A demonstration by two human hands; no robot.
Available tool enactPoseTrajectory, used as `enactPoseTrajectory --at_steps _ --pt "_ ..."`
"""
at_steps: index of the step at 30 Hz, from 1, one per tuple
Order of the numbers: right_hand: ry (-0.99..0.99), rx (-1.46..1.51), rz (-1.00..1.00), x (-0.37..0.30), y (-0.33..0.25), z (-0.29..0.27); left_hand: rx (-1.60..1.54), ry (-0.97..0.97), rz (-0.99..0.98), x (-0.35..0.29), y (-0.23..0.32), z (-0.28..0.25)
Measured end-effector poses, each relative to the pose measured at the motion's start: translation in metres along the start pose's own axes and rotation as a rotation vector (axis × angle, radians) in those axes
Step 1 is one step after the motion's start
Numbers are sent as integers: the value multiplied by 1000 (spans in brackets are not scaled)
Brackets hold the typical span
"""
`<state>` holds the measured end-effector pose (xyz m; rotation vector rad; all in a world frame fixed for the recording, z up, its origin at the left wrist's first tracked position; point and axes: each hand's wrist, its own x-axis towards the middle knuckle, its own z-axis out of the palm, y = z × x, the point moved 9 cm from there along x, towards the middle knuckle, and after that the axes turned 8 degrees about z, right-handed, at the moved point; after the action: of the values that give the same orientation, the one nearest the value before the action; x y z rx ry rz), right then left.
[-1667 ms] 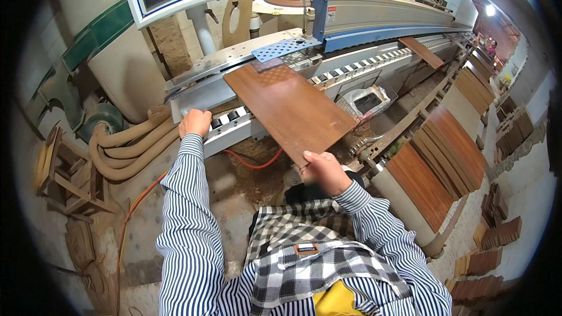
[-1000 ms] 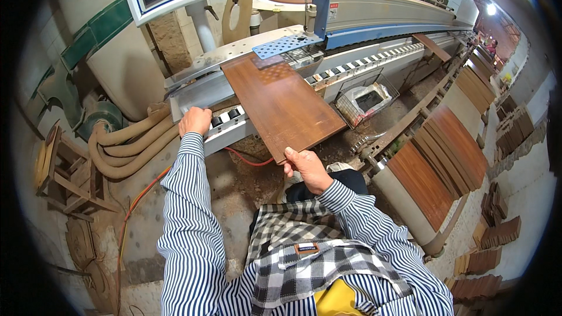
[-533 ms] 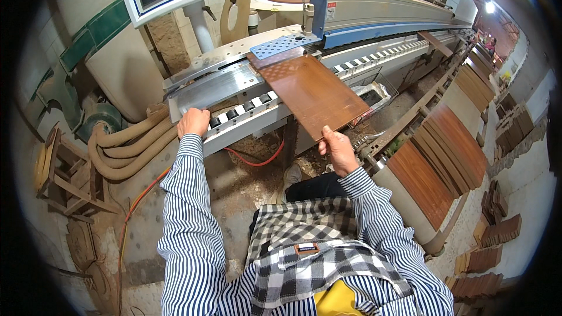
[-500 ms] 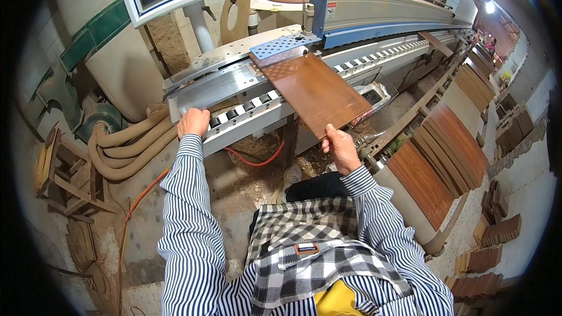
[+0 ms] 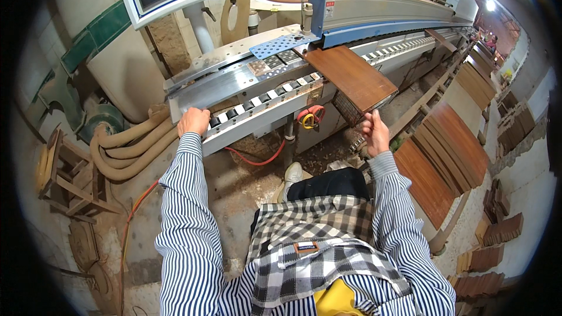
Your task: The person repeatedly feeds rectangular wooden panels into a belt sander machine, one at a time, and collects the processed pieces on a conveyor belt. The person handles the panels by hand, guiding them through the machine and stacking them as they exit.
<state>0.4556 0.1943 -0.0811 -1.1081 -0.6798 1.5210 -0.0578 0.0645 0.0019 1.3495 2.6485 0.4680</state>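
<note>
My left hand curls beside the white metal roller rail; my right hand, fingers pinched narrow, perhaps touches the brown rectangular wooden board just beyond.

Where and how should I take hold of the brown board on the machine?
I'd pinch the board at its near short edge, top and underside, coming from the near side. It is thin and flat; that end juts out past the roller rail, beside the right hand, while the far end lies by the blue-edged beam.
</note>
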Motion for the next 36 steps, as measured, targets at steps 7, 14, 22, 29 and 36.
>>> enactPoseTrajectory --at_steps 7,14,22,29,36 --pt "582 -245 -204 -83 29 -261 -8 10 11 3 1 4" --pt "1016 -28 -10 -206 25 -428 -3 55 31 8 -7 7" --pt "1123 -206 34 -213 46 -466 -1 50 -3 3 -3 1" --pt "686 198 -364 -201 105 -492 -18 14 13 0 1 3" --pt "203 507 -49 -179 90 -393 -27 44 1 3 0 0"
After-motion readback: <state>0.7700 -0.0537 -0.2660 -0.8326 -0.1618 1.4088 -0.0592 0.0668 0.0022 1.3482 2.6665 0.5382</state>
